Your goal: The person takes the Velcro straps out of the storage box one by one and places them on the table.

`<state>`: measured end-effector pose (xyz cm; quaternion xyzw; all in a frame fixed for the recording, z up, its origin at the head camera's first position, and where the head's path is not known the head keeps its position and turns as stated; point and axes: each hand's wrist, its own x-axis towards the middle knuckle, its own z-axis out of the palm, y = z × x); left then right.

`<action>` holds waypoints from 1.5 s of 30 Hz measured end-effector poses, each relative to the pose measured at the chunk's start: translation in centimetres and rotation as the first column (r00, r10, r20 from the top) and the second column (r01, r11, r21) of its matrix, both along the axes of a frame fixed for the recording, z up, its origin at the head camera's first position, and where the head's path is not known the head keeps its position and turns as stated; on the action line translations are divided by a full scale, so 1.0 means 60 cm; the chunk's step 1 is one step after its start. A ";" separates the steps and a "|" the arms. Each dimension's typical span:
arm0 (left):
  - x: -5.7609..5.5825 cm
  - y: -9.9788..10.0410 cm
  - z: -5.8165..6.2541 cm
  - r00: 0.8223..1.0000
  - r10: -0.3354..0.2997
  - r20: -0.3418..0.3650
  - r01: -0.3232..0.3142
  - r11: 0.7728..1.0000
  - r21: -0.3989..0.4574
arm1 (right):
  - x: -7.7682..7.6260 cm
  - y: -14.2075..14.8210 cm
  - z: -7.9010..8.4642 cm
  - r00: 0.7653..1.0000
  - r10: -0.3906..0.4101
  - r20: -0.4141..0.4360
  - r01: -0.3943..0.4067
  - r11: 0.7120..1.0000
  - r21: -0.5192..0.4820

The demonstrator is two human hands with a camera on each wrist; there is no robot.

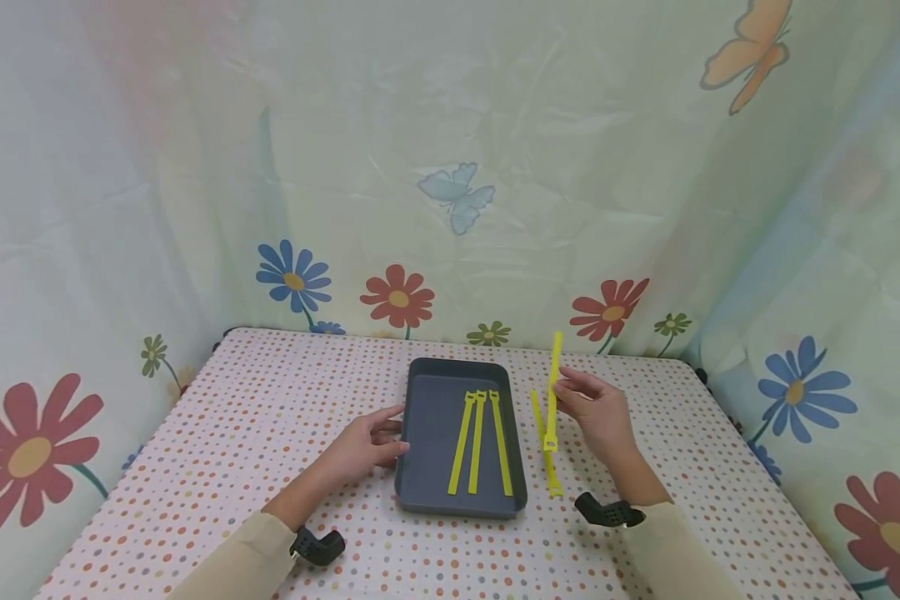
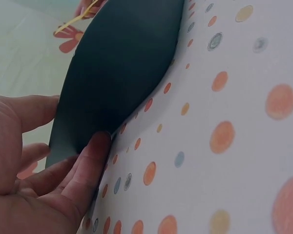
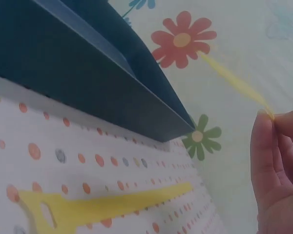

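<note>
At the left side of a dark grey tray (image 1: 427, 450), my left hand (image 1: 363, 442) holds the wall, with its thumb at the rim. The left wrist view shows fingertips (image 2: 98, 142) against the tray's outer wall (image 2: 122, 53). My right hand (image 1: 594, 412) pinches a yellow cable strap (image 1: 554, 375) between thumb and fingers, raised right of the tray with its slotted head hanging down. Beneath it, a second yellow strap (image 1: 555, 483) lies on the table, its slotted end (image 3: 46, 209) towards me. Three more yellow straps (image 1: 477, 450) lie lengthwise inside the tray's right half.
A white cloth with coloured dots (image 1: 270, 400) covers the table. Behind and beside it hang pale curtains (image 1: 345, 167) printed with flowers and butterflies. A black wrist device (image 1: 318, 547) sits on the left wrist, another (image 1: 607, 511) on the right.
</note>
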<state>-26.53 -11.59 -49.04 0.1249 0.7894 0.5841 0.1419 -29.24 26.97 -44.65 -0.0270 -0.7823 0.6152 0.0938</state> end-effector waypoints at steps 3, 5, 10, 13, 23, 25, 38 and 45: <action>-0.002 -0.001 0.000 1.000 -0.001 0.003 0.001 1.000 -0.007 | 0.001 0.009 -0.001 1.000 0.008 0.004 -0.008 1.000 0.004; -0.003 -0.001 -0.001 1.000 0.000 0.005 0.000 1.000 -0.009 | 0.002 0.014 -0.002 1.000 -0.001 0.018 0.001 1.000 0.013; -0.005 0.000 0.000 1.000 0.003 -0.002 -0.003 1.000 -0.025 | 0.004 0.028 -0.005 0.998 -0.026 0.049 0.023 0.998 0.057; -0.005 -0.001 0.000 1.000 0.004 -0.007 -0.004 1.000 -0.027 | 0.005 0.036 -0.009 0.998 -0.024 0.066 0.019 0.996 0.083; -0.003 -0.003 0.000 1.000 0.000 -0.001 0.000 1.000 -0.011 | 0.010 0.059 -0.026 0.987 -0.033 0.160 0.009 0.988 0.152; -0.003 -0.003 0.000 1.000 -0.002 0.003 0.002 1.000 -0.006 | 0.011 0.063 -0.030 0.985 -0.030 0.168 0.002 0.986 0.167; -0.002 -0.001 0.000 1.000 -0.002 0.021 0.002 1.000 0.020 | 0.006 0.084 -0.066 0.965 0.010 0.263 -0.067 0.976 0.208; -0.004 -0.004 -0.005 1.000 -0.002 0.029 0.001 1.000 0.030 | 0.001 0.078 -0.071 0.954 0.010 0.301 -0.077 0.974 0.214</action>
